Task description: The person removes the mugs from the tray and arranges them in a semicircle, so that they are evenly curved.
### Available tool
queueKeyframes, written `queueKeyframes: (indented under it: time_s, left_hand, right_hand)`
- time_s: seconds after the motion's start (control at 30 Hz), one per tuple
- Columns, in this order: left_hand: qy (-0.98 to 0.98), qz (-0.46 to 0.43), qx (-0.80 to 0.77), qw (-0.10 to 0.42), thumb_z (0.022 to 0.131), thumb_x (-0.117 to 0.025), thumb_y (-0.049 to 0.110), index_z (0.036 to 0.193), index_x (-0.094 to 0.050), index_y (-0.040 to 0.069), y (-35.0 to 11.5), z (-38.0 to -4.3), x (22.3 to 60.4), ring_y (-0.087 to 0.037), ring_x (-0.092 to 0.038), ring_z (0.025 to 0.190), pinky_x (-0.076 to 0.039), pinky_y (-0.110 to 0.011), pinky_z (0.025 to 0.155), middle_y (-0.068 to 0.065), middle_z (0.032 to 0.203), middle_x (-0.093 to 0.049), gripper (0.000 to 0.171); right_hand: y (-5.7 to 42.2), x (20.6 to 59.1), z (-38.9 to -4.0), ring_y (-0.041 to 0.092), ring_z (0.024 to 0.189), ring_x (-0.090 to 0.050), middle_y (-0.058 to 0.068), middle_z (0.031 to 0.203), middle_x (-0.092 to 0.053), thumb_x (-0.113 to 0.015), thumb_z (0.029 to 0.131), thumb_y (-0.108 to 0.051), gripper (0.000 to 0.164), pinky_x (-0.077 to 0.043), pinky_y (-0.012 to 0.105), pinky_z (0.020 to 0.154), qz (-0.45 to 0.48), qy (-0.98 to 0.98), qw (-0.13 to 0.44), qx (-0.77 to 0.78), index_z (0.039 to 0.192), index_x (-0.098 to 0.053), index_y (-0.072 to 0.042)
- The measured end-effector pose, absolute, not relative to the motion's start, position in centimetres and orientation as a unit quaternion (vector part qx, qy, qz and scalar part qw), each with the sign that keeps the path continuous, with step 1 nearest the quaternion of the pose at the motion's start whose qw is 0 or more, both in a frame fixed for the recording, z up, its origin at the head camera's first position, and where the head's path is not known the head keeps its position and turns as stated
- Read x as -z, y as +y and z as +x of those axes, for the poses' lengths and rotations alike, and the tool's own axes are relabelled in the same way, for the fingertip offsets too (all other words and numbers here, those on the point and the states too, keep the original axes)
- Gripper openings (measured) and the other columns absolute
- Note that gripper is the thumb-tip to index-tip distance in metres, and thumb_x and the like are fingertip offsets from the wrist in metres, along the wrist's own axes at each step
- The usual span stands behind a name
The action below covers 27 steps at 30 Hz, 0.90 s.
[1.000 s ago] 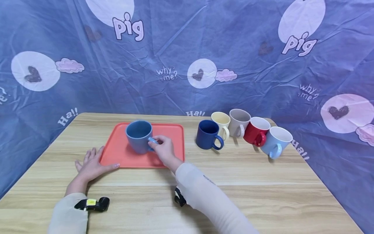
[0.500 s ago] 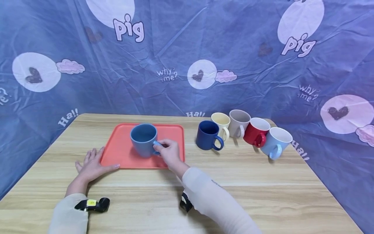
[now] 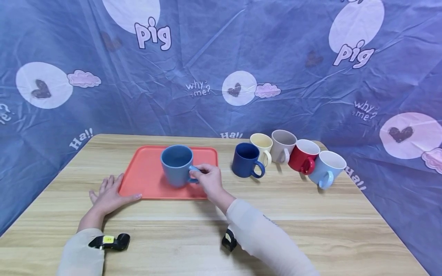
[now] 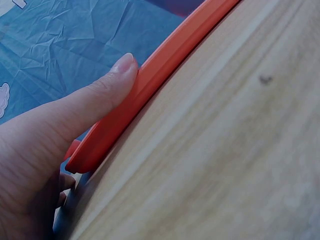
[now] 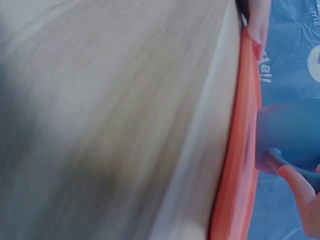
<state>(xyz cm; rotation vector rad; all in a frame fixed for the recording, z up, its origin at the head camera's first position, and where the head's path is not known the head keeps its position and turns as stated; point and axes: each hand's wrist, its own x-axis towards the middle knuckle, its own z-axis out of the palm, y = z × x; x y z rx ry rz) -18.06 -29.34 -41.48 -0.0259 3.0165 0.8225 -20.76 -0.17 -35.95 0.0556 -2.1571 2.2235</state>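
A grey-blue mug (image 3: 177,168) stands upright over the right part of a coral-red tray (image 3: 145,180), its base close over the tray floor. My right hand (image 3: 211,180) pinches the mug's handle between thumb and fingers; the right wrist view shows the thumb (image 5: 297,185) on that handle (image 5: 285,162). At the tray's front left corner rests my left hand (image 3: 108,195), fingers spread along the left side. Its thumb (image 4: 107,90) lies straight against the front rim (image 4: 165,65) in the left wrist view.
Right of the tray stand a dark blue mug (image 3: 243,163), a cream mug (image 3: 260,143), a grey mug (image 3: 281,147), a red mug (image 3: 300,159) and a light blue mug (image 3: 322,168). They sit on a wooden table (image 3: 172,237) before a blue printed cloth (image 3: 193,46).
My right hand has moved the grey-blue mug to the right and slightly toward me over the tray. The left hand and the other mugs have stayed in place.
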Motion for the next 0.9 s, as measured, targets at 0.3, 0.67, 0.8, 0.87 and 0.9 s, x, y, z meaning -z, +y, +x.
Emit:
queueKeyframes:
  time_s: [0.3, 0.67, 0.8, 0.87, 0.9]
  left_hand:
    - [0.965, -0.007, -0.261, 0.016, 0.066, -0.058, 0.062, 0.136, -0.007, -0.001, -29.2, -18.0, 41.3, -0.047, 0.011, 0.121, 0.021, -0.065, 0.078, -0.036, 0.133, 0.001, 0.108]
    - [0.964, -0.003, -0.265, 0.010, 0.066, -0.058, 0.063, 0.136, -0.008, -0.002, -29.2, -18.0, 41.5, -0.047, 0.011, 0.121, 0.021, -0.064, 0.078, -0.036, 0.133, 0.000, 0.108]
    - [0.965, -0.003, -0.263, 0.007, 0.065, -0.057, 0.064, 0.136, -0.008, -0.002, -29.3, -18.1, 41.5, -0.047, 0.011, 0.121, 0.021, -0.065, 0.078, -0.037, 0.133, 0.000, 0.108]
    - [0.965, -0.003, -0.262, 0.007, 0.066, -0.057, 0.063, 0.136, -0.008, -0.002, -29.4, -18.2, 41.5, -0.047, 0.011, 0.120, 0.021, -0.065, 0.077, -0.037, 0.133, 0.000, 0.108]
    - [0.965, -0.002, -0.262, 0.006, 0.066, -0.057, 0.063, 0.136, -0.008, -0.002, -29.4, -18.2, 41.5, -0.047, 0.011, 0.120, 0.021, -0.065, 0.077, -0.037, 0.133, 0.000, 0.108]
  right_hand:
    - [2.5, 35.1, -21.2, 0.033, 0.073, -0.060, 0.010, 0.074, -0.061, -0.067, 0.073, -0.003, 0.014, -0.049, 0.044, 0.060, -0.009, -0.698, 0.036, -0.715, 0.086, -0.066, 0.002]
    - [7.2, 34.9, -21.3, 0.021, 0.065, -0.061, 0.010, 0.073, -0.062, -0.067, 0.071, 0.002, 0.015, -0.050, 0.039, 0.054, -0.009, -0.676, 0.076, -0.733, 0.085, -0.065, 0.005]
    - [8.8, 34.6, -21.0, 0.020, 0.063, -0.059, 0.009, 0.074, -0.062, -0.066, 0.071, 0.004, 0.017, -0.051, 0.036, 0.053, -0.024, -0.684, 0.076, -0.726, 0.087, -0.063, 0.008]
    - [9.8, 35.4, -21.2, 0.022, 0.065, -0.060, 0.009, 0.075, -0.063, -0.066, 0.072, 0.002, 0.016, -0.051, 0.035, 0.052, -0.005, -0.683, 0.079, -0.726, 0.087, -0.064, 0.006]
    - [10.3, 35.9, -21.4, 0.021, 0.067, -0.061, 0.009, 0.076, -0.063, -0.067, 0.072, -0.001, 0.016, -0.051, 0.034, 0.052, 0.003, -0.683, 0.081, -0.725, 0.087, -0.065, 0.004]
